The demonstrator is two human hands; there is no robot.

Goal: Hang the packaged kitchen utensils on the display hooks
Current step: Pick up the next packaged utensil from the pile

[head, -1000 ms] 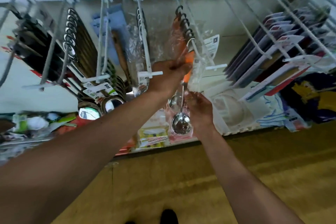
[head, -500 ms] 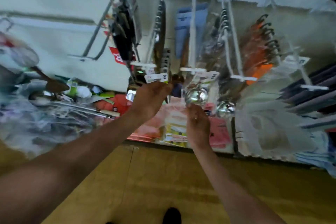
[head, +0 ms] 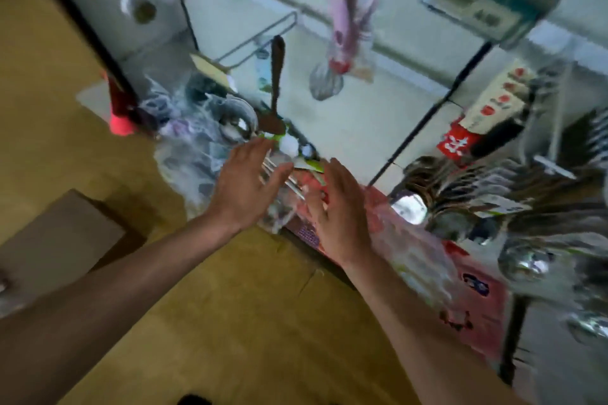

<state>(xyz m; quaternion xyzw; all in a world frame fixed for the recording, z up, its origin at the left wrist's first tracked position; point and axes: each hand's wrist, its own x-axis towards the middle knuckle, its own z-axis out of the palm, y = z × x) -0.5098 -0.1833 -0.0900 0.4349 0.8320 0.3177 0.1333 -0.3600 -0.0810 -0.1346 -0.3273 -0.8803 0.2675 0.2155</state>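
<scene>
Left grip (head: 245, 189), right grip (head: 339, 214) splayed over utensils (head: 292, 181)

A low shelf (head: 329, 265) carries a blurred heap of clear-bagged utensils (head: 197, 154) and pink packages (head: 470, 302). A cardboard box (head: 59, 240) sits on the tan floor (head: 230, 322).

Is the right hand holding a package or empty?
Empty: the right hand has its fingers spread straight over the wrapped utensils, curled round nothing.
</scene>
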